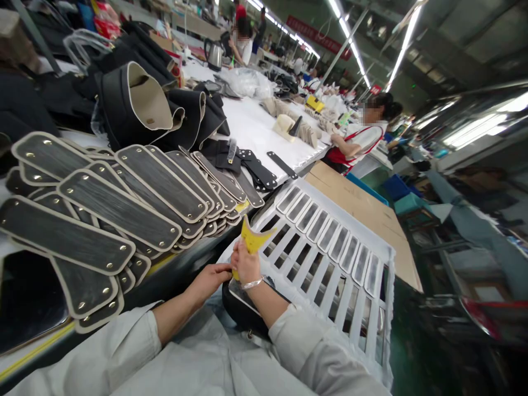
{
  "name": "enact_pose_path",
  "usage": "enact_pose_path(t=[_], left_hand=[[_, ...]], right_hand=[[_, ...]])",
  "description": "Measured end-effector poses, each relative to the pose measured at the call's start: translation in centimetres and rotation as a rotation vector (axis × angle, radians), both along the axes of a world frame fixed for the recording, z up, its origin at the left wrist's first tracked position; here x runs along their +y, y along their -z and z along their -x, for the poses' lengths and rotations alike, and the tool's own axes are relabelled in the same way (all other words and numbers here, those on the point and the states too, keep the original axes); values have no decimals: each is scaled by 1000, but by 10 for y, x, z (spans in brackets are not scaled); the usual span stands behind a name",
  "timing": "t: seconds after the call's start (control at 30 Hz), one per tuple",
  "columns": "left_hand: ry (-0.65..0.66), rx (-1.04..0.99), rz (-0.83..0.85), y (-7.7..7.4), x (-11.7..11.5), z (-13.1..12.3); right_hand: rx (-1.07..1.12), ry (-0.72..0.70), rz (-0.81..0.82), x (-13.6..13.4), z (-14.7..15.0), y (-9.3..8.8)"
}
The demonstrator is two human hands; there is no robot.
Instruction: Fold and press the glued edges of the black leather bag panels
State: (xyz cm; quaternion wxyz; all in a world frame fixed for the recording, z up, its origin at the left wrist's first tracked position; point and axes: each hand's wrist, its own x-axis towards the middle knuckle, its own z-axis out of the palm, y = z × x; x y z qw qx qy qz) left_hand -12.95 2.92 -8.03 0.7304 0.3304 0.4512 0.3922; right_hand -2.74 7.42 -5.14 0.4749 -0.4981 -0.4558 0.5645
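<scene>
My right hand [248,264], with a bracelet at the wrist, is wrapped round a yellow piece [254,240] whose curved, two-pointed end sticks up above the fist. Close beside it on the left, my left hand [216,276] has its fingertips at the lower end of the yellow piece; whether they pinch anything is too small to tell. Under both hands, near my lap, lies a black item [243,308], partly hidden by my right forearm. To the left is a large pile of dark strips [119,209] with pale edges and metal studs.
A white slatted rack [330,297] at the right holds a row of small framed strips [328,234]. Cardboard [363,214] lies beyond it. Black bag parts [119,104] stand on the white table [243,118]. A person in a red apron [358,143] is at the table's far side.
</scene>
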Motion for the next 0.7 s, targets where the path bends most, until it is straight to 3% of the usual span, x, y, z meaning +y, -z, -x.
enact_pose_path(t=[0.13, 0.3, 0.53, 0.7], left_hand=[[-31, 51, 63, -4, 2, -2], [-71, 91, 93, -3, 2, -2], [-98, 53, 108, 4, 2, -5], [-61, 119, 89, -1, -2, -2]], right_hand=[[170, 47, 65, 19, -9, -8], [327, 103, 208, 20, -7, -3], [307, 118, 305, 14, 6, 2], [325, 85, 429, 23, -2, -15]])
